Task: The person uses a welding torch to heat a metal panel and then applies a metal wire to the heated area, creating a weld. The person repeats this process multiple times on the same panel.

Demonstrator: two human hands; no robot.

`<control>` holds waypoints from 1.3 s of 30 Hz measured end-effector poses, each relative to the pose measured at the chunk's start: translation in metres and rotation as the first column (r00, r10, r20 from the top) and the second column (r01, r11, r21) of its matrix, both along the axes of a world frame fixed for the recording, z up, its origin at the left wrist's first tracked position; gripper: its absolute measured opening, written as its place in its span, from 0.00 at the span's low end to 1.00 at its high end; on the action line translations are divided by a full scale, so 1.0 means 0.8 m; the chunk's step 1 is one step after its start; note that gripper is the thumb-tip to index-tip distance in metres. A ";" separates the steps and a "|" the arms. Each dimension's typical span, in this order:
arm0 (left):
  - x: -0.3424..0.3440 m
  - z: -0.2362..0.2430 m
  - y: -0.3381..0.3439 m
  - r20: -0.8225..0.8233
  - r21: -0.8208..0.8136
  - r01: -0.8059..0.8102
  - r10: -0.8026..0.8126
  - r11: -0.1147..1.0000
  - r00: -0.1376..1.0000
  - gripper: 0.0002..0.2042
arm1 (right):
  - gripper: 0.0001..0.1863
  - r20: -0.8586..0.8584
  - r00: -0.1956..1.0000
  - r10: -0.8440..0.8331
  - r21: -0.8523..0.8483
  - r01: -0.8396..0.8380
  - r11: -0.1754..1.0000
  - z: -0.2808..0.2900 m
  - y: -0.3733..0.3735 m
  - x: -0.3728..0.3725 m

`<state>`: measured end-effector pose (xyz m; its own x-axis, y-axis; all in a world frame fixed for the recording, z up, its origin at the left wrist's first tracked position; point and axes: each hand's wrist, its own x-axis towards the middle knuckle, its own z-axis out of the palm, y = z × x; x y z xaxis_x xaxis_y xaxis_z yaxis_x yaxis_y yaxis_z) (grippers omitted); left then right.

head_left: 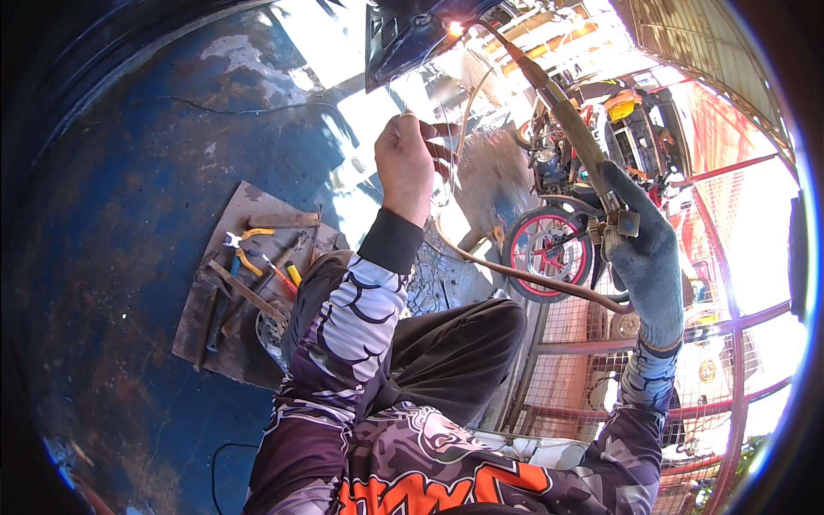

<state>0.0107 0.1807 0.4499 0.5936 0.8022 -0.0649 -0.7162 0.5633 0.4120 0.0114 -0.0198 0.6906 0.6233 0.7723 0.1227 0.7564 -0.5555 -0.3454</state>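
My right hand [639, 249], in a grey knit glove, is closed around the handle of a gas torch [571, 120] on the right. The torch reaches up and to the left, and its bent tip glows with a bright flame [455, 28] at the edge of a dark panel [403, 39]. Below that panel my bare left hand [405, 163] pinches what looks like a thin rod, only faintly visible against the glare. Its other fingers stick out to the right. A brown hose [532, 279] loops from near the torch handle past my left hand.
A worn board [193, 330] at left carries yellow-handled pliers [249, 260], a hammer [245, 287] and several other tools. Right of my knee stands a motorcycle with a pink-rimmed wheel [549, 251]. Red-framed wire mesh [730, 369] lines the right side. Blue stained floor [112, 257] spreads left.
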 end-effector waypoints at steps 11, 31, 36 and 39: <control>0.001 0.000 0.000 0.007 0.010 -0.005 0.005 1.000 1.000 0.14 | 0.33 -0.065 0.998 -0.026 0.021 0.027 0.999 0.002 0.001 -0.005; -0.002 0.002 0.000 0.006 0.029 -0.010 0.010 1.000 1.000 0.13 | 0.32 -0.040 0.999 -0.013 0.006 0.013 1.000 0.003 0.003 -0.002; -0.003 0.002 -0.001 0.008 0.017 -0.002 0.002 1.000 1.000 0.13 | 0.32 -0.056 0.998 -0.039 -0.005 0.039 0.999 0.005 0.001 -0.004; -0.002 0.002 0.000 0.010 0.013 0.002 -0.002 1.000 1.000 0.14 | 0.32 -0.061 0.998 -0.033 0.012 0.034 0.999 0.004 0.002 -0.005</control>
